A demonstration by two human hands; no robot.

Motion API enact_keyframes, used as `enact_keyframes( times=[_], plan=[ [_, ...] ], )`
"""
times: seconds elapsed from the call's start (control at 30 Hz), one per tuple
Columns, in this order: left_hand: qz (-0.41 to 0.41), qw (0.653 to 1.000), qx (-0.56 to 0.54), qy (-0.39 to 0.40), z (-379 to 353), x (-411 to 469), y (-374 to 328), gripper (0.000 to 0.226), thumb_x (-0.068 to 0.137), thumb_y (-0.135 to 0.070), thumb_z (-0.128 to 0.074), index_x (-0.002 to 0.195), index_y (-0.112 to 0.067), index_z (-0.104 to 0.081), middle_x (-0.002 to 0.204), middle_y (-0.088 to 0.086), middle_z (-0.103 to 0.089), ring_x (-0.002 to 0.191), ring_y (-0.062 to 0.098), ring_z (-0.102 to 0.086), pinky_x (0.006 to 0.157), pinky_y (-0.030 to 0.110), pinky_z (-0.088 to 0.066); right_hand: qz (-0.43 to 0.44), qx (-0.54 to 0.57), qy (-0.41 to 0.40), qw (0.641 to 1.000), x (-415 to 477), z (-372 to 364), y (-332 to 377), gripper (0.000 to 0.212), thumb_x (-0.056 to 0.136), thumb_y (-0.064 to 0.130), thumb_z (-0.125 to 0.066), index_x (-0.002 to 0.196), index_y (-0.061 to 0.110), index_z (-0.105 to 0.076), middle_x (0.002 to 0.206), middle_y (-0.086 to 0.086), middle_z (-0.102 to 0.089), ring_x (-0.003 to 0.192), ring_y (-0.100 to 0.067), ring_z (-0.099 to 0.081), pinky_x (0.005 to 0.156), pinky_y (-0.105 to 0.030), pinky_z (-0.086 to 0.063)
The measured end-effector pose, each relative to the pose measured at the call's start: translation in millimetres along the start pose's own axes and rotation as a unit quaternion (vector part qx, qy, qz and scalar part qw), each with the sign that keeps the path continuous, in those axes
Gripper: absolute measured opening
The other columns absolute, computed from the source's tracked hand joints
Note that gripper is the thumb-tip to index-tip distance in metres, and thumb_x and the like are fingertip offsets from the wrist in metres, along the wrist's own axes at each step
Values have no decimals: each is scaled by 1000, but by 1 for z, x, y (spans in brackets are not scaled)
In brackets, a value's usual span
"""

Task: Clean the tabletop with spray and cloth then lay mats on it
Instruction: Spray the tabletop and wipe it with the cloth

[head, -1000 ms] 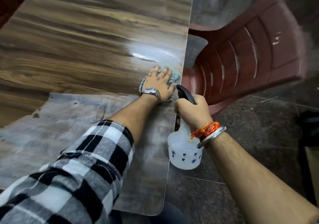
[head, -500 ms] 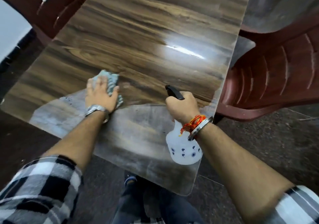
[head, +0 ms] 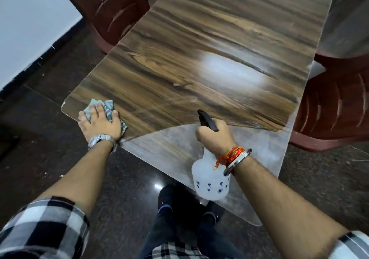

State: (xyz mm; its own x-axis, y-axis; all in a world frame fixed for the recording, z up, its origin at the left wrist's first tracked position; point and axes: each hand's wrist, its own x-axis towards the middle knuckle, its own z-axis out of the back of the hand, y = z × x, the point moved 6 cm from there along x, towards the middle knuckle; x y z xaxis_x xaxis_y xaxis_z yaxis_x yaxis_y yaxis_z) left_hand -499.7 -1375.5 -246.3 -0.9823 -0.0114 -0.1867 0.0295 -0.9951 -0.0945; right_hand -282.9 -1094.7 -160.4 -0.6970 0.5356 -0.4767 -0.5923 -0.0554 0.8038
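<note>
The wood-grain tabletop (head: 199, 59) fills the middle of the head view; its near part looks pale and hazy. My left hand (head: 99, 124) lies flat on a crumpled grey-blue cloth (head: 108, 107) at the table's near left corner, fingers spread over it. My right hand (head: 214, 137) grips the neck of a translucent white spray bottle (head: 209, 182) with a black trigger head (head: 206, 120), held upright over the near edge, nozzle pointing across the table. No mats are in view.
A dark red plastic chair (head: 335, 107) stands tight against the table's right side, and another red chair (head: 111, 13) at the far left. A white wall (head: 30, 29) runs along the left. My legs and the dark stone floor (head: 40, 148) are below.
My left hand has slid the cloth leftward from the right edge to the near left corner. The right hand and bottle have kept their grip, shifting inward over the table.
</note>
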Motion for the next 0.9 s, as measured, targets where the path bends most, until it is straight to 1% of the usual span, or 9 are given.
enact_keyframes(
  times=[0.1,0.17,0.27,0.3,0.5,0.57,0.63,0.73,0.9],
  plan=[
    [-45,999,3,3,5,5,-29,72,95,-59,-22,154,-18,-18,162,5,-13,147,36,-2,119,51,-2,-8,0,-23,1000,-4,-4,3,53,61,25,-54,105,-1,-66,58,2,-39,58,-20,-41,57,-38,-34],
    [-120,992,21,15,2,11,-67,71,96,-58,-22,154,-17,-19,162,5,-15,147,36,-3,119,50,-3,-15,1,-45,999,-6,-3,3,47,62,24,-55,101,-2,-65,55,5,-36,56,-20,-38,56,-35,-33],
    [-252,967,34,20,-3,15,-146,70,95,-58,-26,152,-18,-24,160,5,-20,147,35,-5,118,49,-5,-19,4,-85,996,-15,5,0,12,67,18,-58,73,8,-56,56,5,-38,58,-20,-38,57,-35,-33],
    [-286,957,32,28,-7,12,-173,70,94,-59,-27,152,-19,-25,160,4,-21,147,34,-5,118,48,-5,-27,7,-101,994,-20,9,-6,10,67,17,-59,67,10,-51,55,5,-39,58,-20,-39,58,-36,-35],
    [-444,894,25,58,-30,-85,-280,69,94,-56,-32,153,-22,-23,161,1,-19,148,32,-6,119,47,-3,-60,32,-157,985,-61,41,-43,14,60,25,-59,62,13,-52,54,8,-40,58,-20,-40,58,-46,-40],
    [-490,869,34,69,-39,-126,-303,69,94,-57,-31,153,-23,-22,161,2,-18,148,32,-6,120,47,-2,-72,33,-178,981,-70,56,-56,41,55,31,-57,85,3,-56,58,2,-41,59,-23,-41,56,-55,-45],
    [-519,849,41,89,-48,-159,-322,69,94,-57,-29,154,-24,-20,161,1,-17,148,31,-3,119,46,2,-99,40,-199,974,-77,72,-70,47,53,33,-56,84,-2,-57,60,-3,-44,59,-25,-44,59,-62,-50],
    [-531,839,39,111,-57,-194,-342,68,95,-57,-28,154,-24,-18,162,-1,-13,149,28,1,119,45,5,-134,38,-241,960,-88,96,-89,19,55,29,-58,59,11,-55,54,-1,-49,58,-27,-49,63,-64,-54],
    [-545,831,41,108,-66,-212,-356,68,96,-58,-24,155,-25,-15,163,-2,-10,149,28,3,120,44,5,-151,66,-303,939,-82,132,-110,13,57,27,-59,55,15,-54,54,1,-50,60,-26,-52,68,-63,-58]
  ],
)
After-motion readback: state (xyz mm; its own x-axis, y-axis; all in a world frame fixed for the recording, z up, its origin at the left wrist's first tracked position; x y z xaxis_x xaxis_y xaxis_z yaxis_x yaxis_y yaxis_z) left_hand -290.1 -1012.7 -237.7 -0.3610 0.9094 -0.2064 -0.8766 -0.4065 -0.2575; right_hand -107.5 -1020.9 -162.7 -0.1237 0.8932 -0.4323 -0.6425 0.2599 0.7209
